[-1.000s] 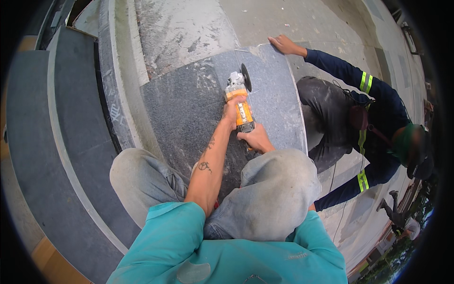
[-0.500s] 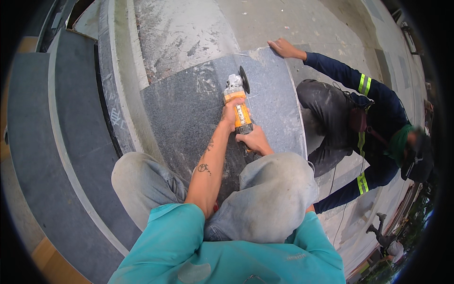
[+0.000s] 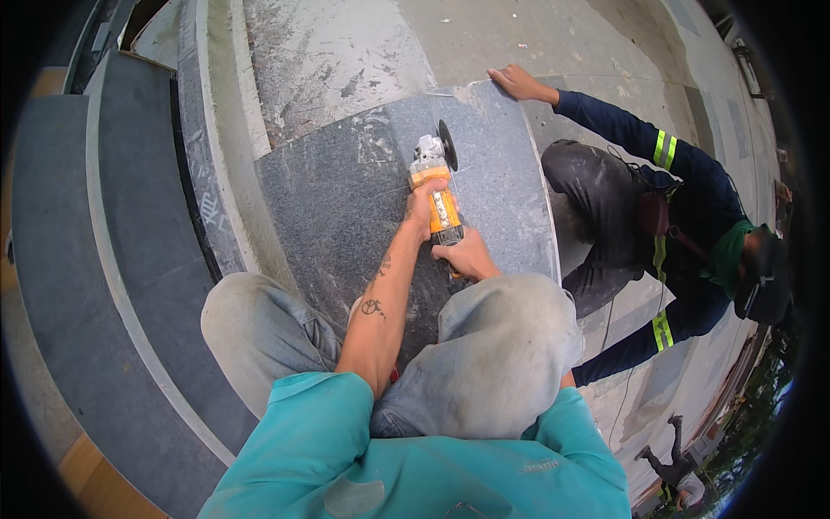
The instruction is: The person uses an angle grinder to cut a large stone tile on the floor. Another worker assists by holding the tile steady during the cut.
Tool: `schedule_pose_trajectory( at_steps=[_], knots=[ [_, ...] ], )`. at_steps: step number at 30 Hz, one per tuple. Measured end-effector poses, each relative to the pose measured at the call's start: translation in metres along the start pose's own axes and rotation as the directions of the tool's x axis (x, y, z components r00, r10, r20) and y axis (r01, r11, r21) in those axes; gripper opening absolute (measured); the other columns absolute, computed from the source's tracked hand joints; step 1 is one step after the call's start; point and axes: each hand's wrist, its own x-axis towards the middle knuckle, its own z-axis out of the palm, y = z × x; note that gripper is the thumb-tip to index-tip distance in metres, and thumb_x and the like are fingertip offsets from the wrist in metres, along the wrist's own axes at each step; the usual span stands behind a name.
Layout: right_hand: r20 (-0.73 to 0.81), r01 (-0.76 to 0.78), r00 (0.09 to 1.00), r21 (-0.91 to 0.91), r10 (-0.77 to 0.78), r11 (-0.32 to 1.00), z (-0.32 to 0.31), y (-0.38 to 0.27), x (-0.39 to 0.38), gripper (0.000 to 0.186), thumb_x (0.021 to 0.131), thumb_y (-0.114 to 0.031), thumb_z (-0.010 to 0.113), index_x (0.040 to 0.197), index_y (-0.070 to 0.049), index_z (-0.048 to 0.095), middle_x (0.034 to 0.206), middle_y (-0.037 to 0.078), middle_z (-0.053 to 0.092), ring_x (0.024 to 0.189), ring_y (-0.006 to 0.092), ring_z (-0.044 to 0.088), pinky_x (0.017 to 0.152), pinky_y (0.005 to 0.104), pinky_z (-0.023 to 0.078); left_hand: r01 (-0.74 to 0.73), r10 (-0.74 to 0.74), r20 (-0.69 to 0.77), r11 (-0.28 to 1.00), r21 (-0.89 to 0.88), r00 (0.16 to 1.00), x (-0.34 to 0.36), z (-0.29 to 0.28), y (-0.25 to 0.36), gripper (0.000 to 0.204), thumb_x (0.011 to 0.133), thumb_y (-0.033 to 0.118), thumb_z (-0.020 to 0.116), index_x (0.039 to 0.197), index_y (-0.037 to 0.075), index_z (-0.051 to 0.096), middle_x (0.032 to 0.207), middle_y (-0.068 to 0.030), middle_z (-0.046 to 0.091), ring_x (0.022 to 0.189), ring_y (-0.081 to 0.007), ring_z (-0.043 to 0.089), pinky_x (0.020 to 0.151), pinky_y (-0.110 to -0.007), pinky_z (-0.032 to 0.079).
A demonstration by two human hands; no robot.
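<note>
the left hand [image 3: 423, 208] is clamped around the body of an orange angle grinder with a silver metal head [image 3: 439, 197], and the right hand [image 3: 468, 254] is wrapped around its dark rear end, so each grip is closed firmly on the tool. the grinder lies lengthwise over a grey speckled stone slab [image 3: 508, 208], its head toward the far edge and its thin black disc [image 3: 448, 145] standing on edge at the right of the head; whether the disc touches the stone cannot be told, and no dust shows around it. little has just changed here: across the last second both hands and the tool keep almost the same place over the slab, which suggests a steady, careful hold rather than a long stroke. at the slab's far right corner, a co-worker's bare hand [image 3: 519, 84] stays resting on the stone, probably helping to steady it. the co-worker in a navy top with reflective bands [image 3: 692, 208] crouches just right of the slab, head now tilted a little differently. the clearest shift is well apart from the work: a distant person [image 3: 679, 470] at the right has come nearer in the view, which seems to make no difference to the cutter.
</note>
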Motion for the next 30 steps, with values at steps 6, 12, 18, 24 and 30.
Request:
schedule_pose_trajectory(
  at_steps=[6,12,18,24,30],
  knots=[
    [-0.029,-0.017,0.999,0.001,0.017,1.000,-0.002,0.000,-0.008,0.034,0.059,-0.014,0.076,0.086,0.003,0.063,0.074,0.006,0.063,0.065,0.0150,0.058,0.060,0.0304,0.046,0.020,-0.020,0.008,1.000,-0.003,1.000,-0.001,0.002,-0.004,0.037,0.080,0.028,0.060,0.107,0.005,0.051,0.075,-0.0138,0.061,0.060,-0.0238,0.063,0.052,-0.036,0.054],
    [-0.015,-0.042,0.999,0.010,0.042,0.999,-0.001,0.003,-0.011,0.034,0.059,-0.014,0.076,0.086,0.002,0.063,0.076,0.006,0.064,0.066,0.0150,0.059,0.062,0.0307,0.047,0.014,-0.013,-0.039,1.000,0.027,0.999,-0.003,-0.001,-0.010,0.036,0.079,0.028,0.060,0.105,0.005,0.052,0.075,-0.0136,0.061,0.060,-0.0239,0.063,0.052,-0.037,0.054],
    [-0.018,-0.053,0.998,-0.036,0.052,0.998,-0.001,-0.006,0.001,0.035,0.059,-0.017,0.075,0.086,0.001,0.064,0.076,0.007,0.064,0.067,0.0166,0.059,0.063,0.0310,0.047,0.000,0.000,-0.004,1.000,0.008,1.000,0.004,0.001,0.002,0.037,0.077,0.030,0.060,0.104,0.005,0.052,0.073,-0.0135,0.061,0.059,-0.0241,0.062,0.051,-0.037,0.053],
    [0.020,-0.086,0.996,-0.090,0.088,0.992,-0.004,-0.022,0.023,0.043,0.058,-0.023,0.076,0.092,0.001,0.066,0.083,0.013,0.068,0.075,0.0225,0.065,0.070,0.0336,0.050,0.022,-0.023,-0.014,0.999,-0.044,1.000,0.017,0.003,0.024,0.032,0.077,0.027,0.061,0.101,0.007,0.054,0.069,-0.0123,0.059,0.056,-0.0235,0.060,0.051,-0.037,0.052],
    [0.022,-0.090,0.996,-0.020,0.090,0.996,-0.007,-0.023,0.010,0.038,0.059,-0.020,0.075,0.089,0.001,0.064,0.080,0.010,0.066,0.071,0.0191,0.062,0.066,0.0320,0.049,0.030,-0.031,-0.027,0.999,-0.032,0.999,0.010,0.004,0.015,0.034,0.078,0.027,0.060,0.104,0.006,0.052,0.073,-0.0131,0.060,0.059,-0.0241,0.062,0.051,-0.037,0.053]
  ],
)
